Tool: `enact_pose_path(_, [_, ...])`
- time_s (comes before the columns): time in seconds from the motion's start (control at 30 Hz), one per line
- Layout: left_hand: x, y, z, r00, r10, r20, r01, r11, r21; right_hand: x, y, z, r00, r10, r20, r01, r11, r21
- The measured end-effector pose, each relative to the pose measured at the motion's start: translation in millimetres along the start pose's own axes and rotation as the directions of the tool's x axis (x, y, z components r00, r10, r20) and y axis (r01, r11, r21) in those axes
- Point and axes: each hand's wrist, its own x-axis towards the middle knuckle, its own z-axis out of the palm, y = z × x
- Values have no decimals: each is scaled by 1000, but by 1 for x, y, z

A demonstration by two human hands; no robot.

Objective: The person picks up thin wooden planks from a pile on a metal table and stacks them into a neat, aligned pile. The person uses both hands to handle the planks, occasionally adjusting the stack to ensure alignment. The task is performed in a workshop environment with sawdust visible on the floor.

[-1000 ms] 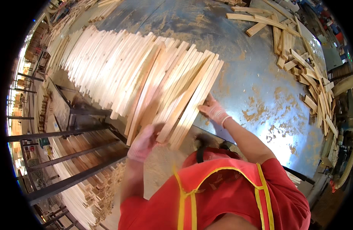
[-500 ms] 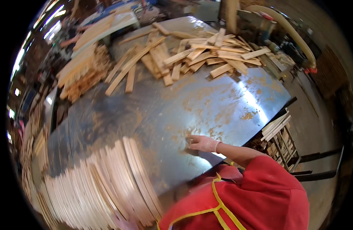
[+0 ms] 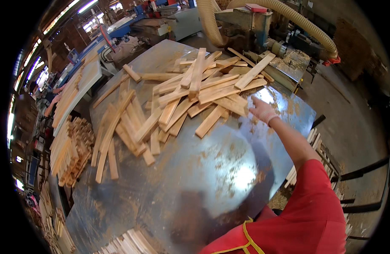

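Note:
My right hand point(image 3: 263, 111), in a pale glove with bare-looking fingers, reaches out over the metal table point(image 3: 169, 199). Its fingers are stretched out and hold nothing. Just left of the fingertips is the right edge of a loose heap of wooden slats point(image 3: 220, 95); I cannot tell whether they touch. The slats lie crossed over one another at many angles. At the bottom edge, part of a row of pale wooden strips point(image 3: 129, 244) shows, set side by side. My left hand is outside the picture.
A neat stack of wood pieces point(image 3: 74, 148) stands at the left. Behind the heap is a machine point(image 3: 262, 29) with a ribbed beige hose point(image 3: 307, 19). A rack of strips point(image 3: 319, 148) stands at the right. Another person's hands point(image 3: 55, 99) are at the far left.
The view has swung up and right toward the heap. My right hand has moved forward from over the bare metal to the slats. My left hand, earlier by the strips, has left the picture.

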Motion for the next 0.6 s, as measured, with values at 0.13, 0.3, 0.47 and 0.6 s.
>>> enact_pose_path(0.13, [125,121,-70,973,129,190,-124,992,-34,132,16,-22,996,-76,40,86,850,-520])
enact_pose_path(0.3, [236,209,-63,956,241,169,-210,961,-181,221,26,-16,920,-272,283,393,622,-677])
enact_pose_path(0.47, [321,295,-84,915,299,273,-154,881,-448,235,-33,-27,677,-312,667,690,585,-427])
enact_pose_path(0.6, [330,320,-20,929,97,357,43,930,-366,193,-82,-20,686,-486,541,526,846,94])
